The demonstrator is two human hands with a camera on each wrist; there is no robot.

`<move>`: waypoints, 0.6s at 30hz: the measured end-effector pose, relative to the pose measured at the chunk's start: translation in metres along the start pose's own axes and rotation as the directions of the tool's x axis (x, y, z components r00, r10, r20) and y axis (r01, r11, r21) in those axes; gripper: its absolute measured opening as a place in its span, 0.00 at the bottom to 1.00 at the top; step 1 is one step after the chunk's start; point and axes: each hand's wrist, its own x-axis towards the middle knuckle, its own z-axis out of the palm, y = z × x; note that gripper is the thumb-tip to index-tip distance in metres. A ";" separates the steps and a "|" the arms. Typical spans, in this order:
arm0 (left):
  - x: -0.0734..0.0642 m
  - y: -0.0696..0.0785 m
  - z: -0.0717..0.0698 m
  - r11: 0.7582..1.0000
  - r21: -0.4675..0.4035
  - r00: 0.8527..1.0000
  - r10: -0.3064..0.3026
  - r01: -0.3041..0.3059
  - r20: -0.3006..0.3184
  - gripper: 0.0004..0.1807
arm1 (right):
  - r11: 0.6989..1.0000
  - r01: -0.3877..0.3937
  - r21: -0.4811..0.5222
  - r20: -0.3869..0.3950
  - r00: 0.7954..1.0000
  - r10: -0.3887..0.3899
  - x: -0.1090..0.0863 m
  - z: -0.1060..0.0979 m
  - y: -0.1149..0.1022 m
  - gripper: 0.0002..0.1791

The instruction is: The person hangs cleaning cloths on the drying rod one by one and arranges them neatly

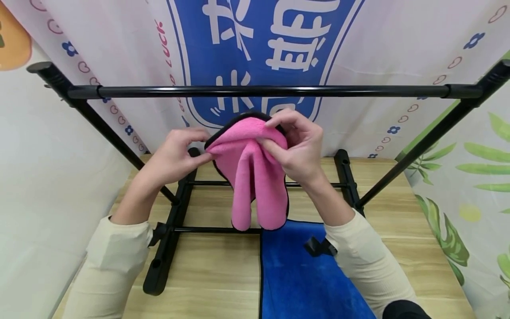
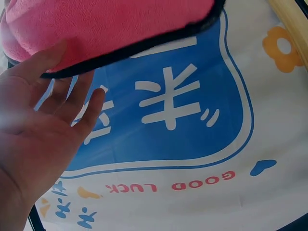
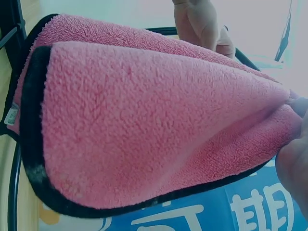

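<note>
A pink plush towel (image 1: 272,201) with black edging hangs in soft folds between both hands, in front of a black rack. Thumb and fingers of my left hand (image 1: 173,155) pinch its left corner; in the left wrist view the other fingers spread behind the black edge (image 2: 139,48). My right hand (image 1: 300,148) grips the upper right part, thumb in front and fingers behind. The right wrist view shows the towel (image 3: 120,120) folded over in layers, with a small white tag (image 3: 12,114) at its edge. Most right-hand fingers are outside that view.
The rack's top bar (image 1: 259,91) crosses just beyond the hands, and its slanting posts (image 1: 434,133) flank both arms. Below, a blue towel (image 1: 303,283) with dark edging lies on the wood-patterned surface (image 1: 219,274). A printed curtain (image 1: 131,48) hangs behind.
</note>
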 end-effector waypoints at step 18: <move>-0.009 -0.001 -0.011 0.990 0.133 0.987 -0.020 0.041 -0.160 0.06 | 0.999 -0.045 -0.027 -0.117 0.992 0.042 0.003 -0.021 -0.011 0.13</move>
